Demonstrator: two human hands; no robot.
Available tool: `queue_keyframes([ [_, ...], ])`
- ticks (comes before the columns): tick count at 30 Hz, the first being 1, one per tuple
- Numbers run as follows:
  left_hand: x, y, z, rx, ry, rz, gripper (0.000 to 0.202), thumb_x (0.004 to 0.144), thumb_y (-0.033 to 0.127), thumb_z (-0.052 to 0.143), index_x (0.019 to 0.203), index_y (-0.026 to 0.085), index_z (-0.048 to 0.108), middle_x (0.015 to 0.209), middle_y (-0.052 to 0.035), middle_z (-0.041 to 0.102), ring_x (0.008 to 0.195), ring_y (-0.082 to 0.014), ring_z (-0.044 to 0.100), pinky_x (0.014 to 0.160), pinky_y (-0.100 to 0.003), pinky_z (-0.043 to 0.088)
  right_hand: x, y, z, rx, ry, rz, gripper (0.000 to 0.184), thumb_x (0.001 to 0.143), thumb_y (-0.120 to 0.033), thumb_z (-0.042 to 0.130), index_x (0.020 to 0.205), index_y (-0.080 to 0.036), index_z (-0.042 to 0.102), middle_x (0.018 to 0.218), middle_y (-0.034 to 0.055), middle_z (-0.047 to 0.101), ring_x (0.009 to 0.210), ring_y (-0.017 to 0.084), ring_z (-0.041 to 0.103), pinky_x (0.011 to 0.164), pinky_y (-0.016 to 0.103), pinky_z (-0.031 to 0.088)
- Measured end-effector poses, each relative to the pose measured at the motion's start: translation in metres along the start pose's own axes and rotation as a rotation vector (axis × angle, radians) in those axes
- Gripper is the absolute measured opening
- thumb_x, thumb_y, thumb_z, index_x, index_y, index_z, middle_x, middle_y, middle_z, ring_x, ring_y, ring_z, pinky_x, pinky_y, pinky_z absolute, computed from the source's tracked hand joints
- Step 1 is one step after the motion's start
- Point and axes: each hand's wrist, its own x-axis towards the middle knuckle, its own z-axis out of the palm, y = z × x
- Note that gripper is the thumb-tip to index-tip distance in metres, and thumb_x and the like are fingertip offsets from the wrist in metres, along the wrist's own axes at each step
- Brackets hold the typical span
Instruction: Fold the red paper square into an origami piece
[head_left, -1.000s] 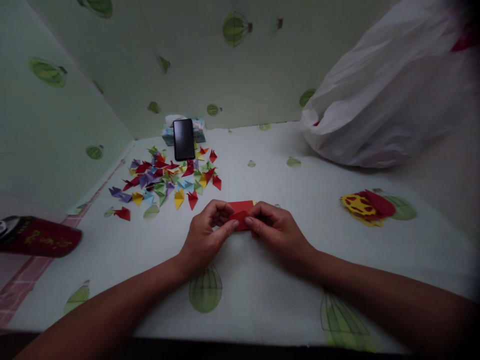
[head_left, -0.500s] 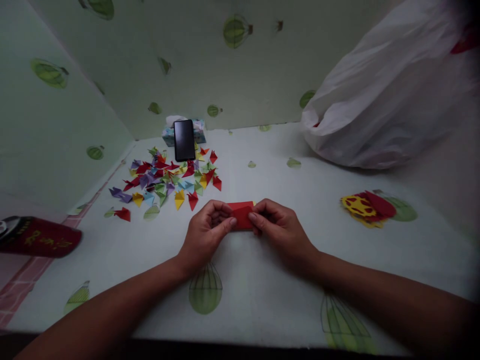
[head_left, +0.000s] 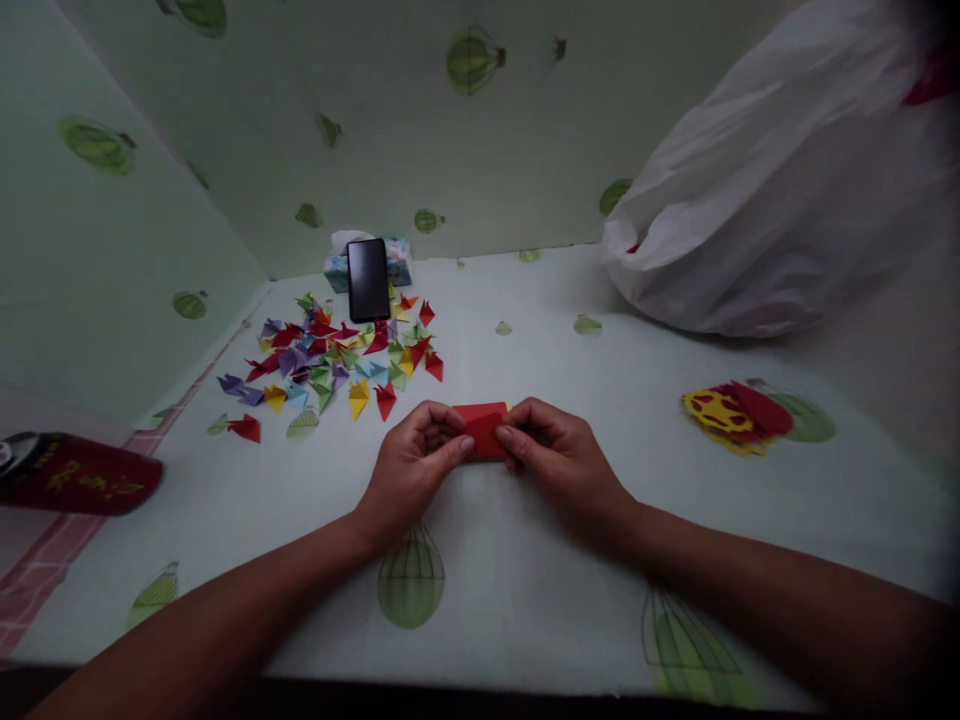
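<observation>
Head view, largest first. One table (head_left: 525,600) under pale cloth printed with green balloons; same print on two walls behind. One white plastic bag (head_left: 772,200), bulky, slumped at far right of table against wall. Two bare forearms reaching in from near edge, meeting at centre. One dark red can (head_left: 75,475) lying on its side at far left edge, gold lettering along it, well apart from hands. One scatter of small folded paper pieces (head_left: 337,355) at left rear of table: red, yellow, purple, green, blue, too many and too overlapped to count exactly, several dozen at a guess by eye. One red straggler (head_left: 246,428) lying apart at near left of scatter. One flat pile of red and yellow paper (head_left: 735,412) at right, well apart from hands, sheet count unclear. One black phone (head_left: 368,279) standing upright, leaning on one small tissue box (head_left: 396,262) at back of scatter.

Left hand (head_left: 409,470) and right hand (head_left: 559,460) side by side at table centre, both closed on one red paper (head_left: 484,432). Left thumb tip pressing paper's near left corner, fingers curled over its left end. Right thumb tip pressing near right corner, fingers hooked over right end. Thumbs nearly touching over paper's near edge. Paper folded into short rectangle, resting low at table surface between hands, far strip showing lighter red, thin yellow edge peeking at its far right corner. Number of folds hidden by fingers.
</observation>
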Motion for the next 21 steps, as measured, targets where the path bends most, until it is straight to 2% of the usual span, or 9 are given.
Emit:
queue_keyframes([
  [5, -0.0017, -0.0009, -0.0015, 0.061, -0.027, 0.019, 0.015, 0.081, 0.026, 0.073, 0.087, 0.017, 0.063, 0.083, -0.0001, 0.065, 0.077, -0.0119, 0.061, 0.072, -0.024, 0.048, -0.0006, -0.0016, -0.0008, -0.028, -0.022, -0.025, 0.016, 0.088, -0.028, 0.061, 0.076, -0.018, 0.059, 0.062, -0.0042, 0.053, 0.057, 0.011, 0.047, 0.055, 0.024, 0.036],
  [12, -0.0037, -0.0003, -0.0015, 0.226, -0.062, 0.127, 0.010, 0.087, 0.028, 0.068, 0.089, 0.018, 0.068, 0.088, -0.0028, 0.067, 0.082, -0.0160, 0.062, 0.076, -0.029, 0.049, -0.0012, -0.0003, -0.0005, -0.137, -0.100, -0.073, 0.014, 0.090, -0.024, 0.060, 0.077, -0.017, 0.061, 0.065, -0.0030, 0.056, 0.061, 0.011, 0.049, 0.058, 0.025, 0.037],
  [17, -0.0030, 0.0013, -0.0029, 0.351, -0.063, 0.235, 0.008, 0.088, 0.025, 0.067, 0.084, 0.019, 0.069, 0.086, -0.0030, 0.066, 0.079, -0.0157, 0.061, 0.072, -0.028, 0.047, -0.0013, 0.0000, -0.0003, -0.164, -0.133, -0.056, 0.017, 0.091, -0.024, 0.060, 0.075, -0.018, 0.061, 0.063, -0.0031, 0.055, 0.060, 0.011, 0.048, 0.058, 0.025, 0.036],
  [21, -0.0029, 0.0020, -0.0028, 0.381, -0.067, 0.237, 0.010, 0.089, 0.024, 0.065, 0.082, 0.018, 0.068, 0.084, -0.0031, 0.066, 0.077, -0.0152, 0.060, 0.071, -0.028, 0.046, -0.0010, 0.0006, -0.0005, -0.173, -0.146, -0.065, 0.017, 0.091, -0.025, 0.059, 0.076, -0.017, 0.061, 0.064, -0.0027, 0.055, 0.060, 0.011, 0.049, 0.058, 0.025, 0.037],
])
